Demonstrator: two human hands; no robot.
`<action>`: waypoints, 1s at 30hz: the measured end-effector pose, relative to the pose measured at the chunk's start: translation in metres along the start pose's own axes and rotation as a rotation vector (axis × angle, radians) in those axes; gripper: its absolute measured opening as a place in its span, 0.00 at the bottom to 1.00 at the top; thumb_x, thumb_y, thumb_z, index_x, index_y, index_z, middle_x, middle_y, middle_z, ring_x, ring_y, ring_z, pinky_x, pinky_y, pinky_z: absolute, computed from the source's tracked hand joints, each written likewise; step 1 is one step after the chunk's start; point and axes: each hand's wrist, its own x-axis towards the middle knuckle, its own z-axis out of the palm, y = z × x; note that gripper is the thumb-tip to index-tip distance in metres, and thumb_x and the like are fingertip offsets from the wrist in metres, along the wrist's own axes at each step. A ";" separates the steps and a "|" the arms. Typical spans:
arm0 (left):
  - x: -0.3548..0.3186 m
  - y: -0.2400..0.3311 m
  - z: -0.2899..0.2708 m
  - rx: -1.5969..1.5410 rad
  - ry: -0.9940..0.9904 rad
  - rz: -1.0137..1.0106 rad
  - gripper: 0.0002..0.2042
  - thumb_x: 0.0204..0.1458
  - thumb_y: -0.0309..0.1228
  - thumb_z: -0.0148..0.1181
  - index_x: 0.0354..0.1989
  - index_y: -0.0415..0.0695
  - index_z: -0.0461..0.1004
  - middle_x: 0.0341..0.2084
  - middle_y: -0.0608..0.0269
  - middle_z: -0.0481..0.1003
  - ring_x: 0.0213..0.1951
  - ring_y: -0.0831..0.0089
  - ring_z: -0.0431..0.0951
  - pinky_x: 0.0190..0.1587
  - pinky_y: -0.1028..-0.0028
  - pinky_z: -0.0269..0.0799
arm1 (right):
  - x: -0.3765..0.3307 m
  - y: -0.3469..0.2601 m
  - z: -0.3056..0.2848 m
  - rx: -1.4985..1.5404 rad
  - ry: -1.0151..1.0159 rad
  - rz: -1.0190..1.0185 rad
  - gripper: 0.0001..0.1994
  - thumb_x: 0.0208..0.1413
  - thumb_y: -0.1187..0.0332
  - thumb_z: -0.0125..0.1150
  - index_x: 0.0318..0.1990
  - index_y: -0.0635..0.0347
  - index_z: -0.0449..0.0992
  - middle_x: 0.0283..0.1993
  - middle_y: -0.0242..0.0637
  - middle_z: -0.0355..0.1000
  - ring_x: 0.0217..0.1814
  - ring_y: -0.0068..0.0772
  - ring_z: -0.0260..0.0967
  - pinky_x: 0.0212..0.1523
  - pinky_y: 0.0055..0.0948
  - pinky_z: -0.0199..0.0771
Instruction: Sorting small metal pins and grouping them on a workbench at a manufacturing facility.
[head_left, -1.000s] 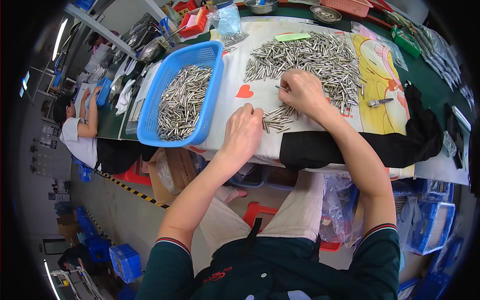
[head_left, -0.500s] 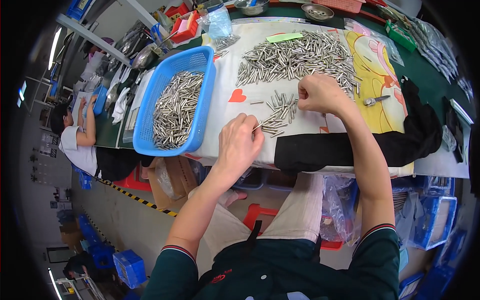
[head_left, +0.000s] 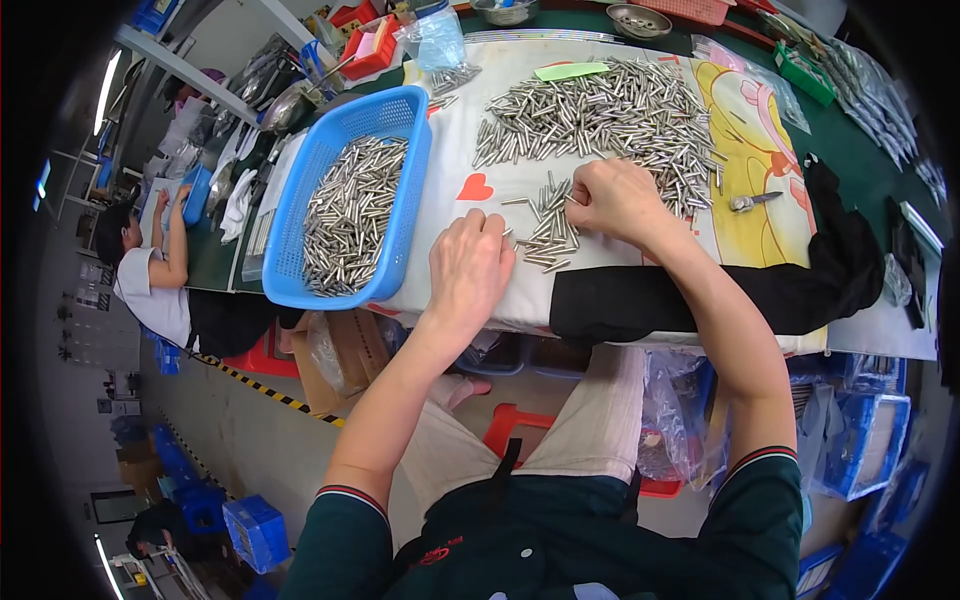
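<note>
Covering most of the green workbench (head_left: 842, 140), a printed cloth (head_left: 450, 150) bears everything here. At its left stands a blue perforated basket (head_left: 412, 200) holding slim metal pins (head_left: 355, 215). The main heap (head_left: 610, 115) of similar pins lies beyond the hands, shafts pointing every which way. The right hand (head_left: 618, 200) curls at the right side of a small cluster (head_left: 548, 235), thumb and forefinger drawn together; whether a pin sits between them is hidden. The left hand (head_left: 468, 262), loosely closed, rests between basket and cluster; a metallic tip (head_left: 507, 232) shows by its fingers, but I cannot tell if it is gripped. Picking through the cluster seems the step in hand; the next move calls for a light pinch on one shaft, without dragging its neighbours. Upper cluster pins run mostly away from the person, lower ones slant crosswise. One lone pin (head_left: 515, 201) lies nearly left to right; its ends look alike.
</note>
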 end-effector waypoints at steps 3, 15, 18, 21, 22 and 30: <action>-0.006 0.002 -0.001 0.007 0.027 0.003 0.05 0.38 0.21 0.58 0.20 0.38 0.67 0.21 0.54 0.67 0.25 0.58 0.72 0.27 0.62 0.68 | -0.001 -0.001 0.007 -0.212 0.081 -0.038 0.08 0.38 0.65 0.58 0.19 0.60 0.75 0.20 0.43 0.72 0.27 0.44 0.72 0.29 0.39 0.71; -0.024 0.022 -0.002 0.032 0.051 0.086 0.05 0.40 0.21 0.59 0.22 0.40 0.68 0.22 0.60 0.66 0.25 0.63 0.70 0.27 0.66 0.67 | -0.006 0.005 -0.006 -0.310 0.224 -0.076 0.05 0.39 0.70 0.55 0.20 0.62 0.73 0.22 0.44 0.72 0.27 0.47 0.72 0.28 0.43 0.70; -0.028 0.016 -0.003 0.030 0.030 0.112 0.05 0.40 0.22 0.60 0.23 0.40 0.68 0.23 0.60 0.66 0.26 0.63 0.71 0.28 0.66 0.67 | -0.008 -0.004 -0.026 -0.298 -0.004 0.017 0.06 0.40 0.72 0.57 0.27 0.62 0.77 0.29 0.45 0.75 0.34 0.44 0.75 0.33 0.39 0.73; -0.027 0.010 -0.008 0.083 -0.036 0.124 0.05 0.41 0.22 0.60 0.23 0.41 0.68 0.23 0.60 0.66 0.27 0.64 0.71 0.28 0.67 0.68 | -0.009 -0.002 -0.024 -0.262 -0.060 0.003 0.06 0.41 0.72 0.57 0.27 0.62 0.77 0.29 0.45 0.75 0.35 0.45 0.74 0.34 0.39 0.73; -0.023 0.006 -0.008 0.112 -0.025 0.154 0.05 0.38 0.22 0.59 0.22 0.41 0.68 0.22 0.59 0.66 0.26 0.64 0.70 0.27 0.68 0.66 | -0.008 -0.002 -0.018 -0.299 -0.013 -0.003 0.06 0.41 0.72 0.57 0.27 0.62 0.78 0.29 0.44 0.75 0.35 0.44 0.75 0.34 0.39 0.74; -0.005 -0.009 -0.003 0.235 -0.076 0.204 0.05 0.36 0.19 0.55 0.22 0.40 0.67 0.22 0.55 0.66 0.26 0.63 0.72 0.26 0.67 0.68 | -0.016 -0.008 -0.007 -0.501 0.141 -0.126 0.04 0.43 0.73 0.55 0.22 0.59 0.75 0.22 0.42 0.73 0.28 0.40 0.75 0.25 0.36 0.73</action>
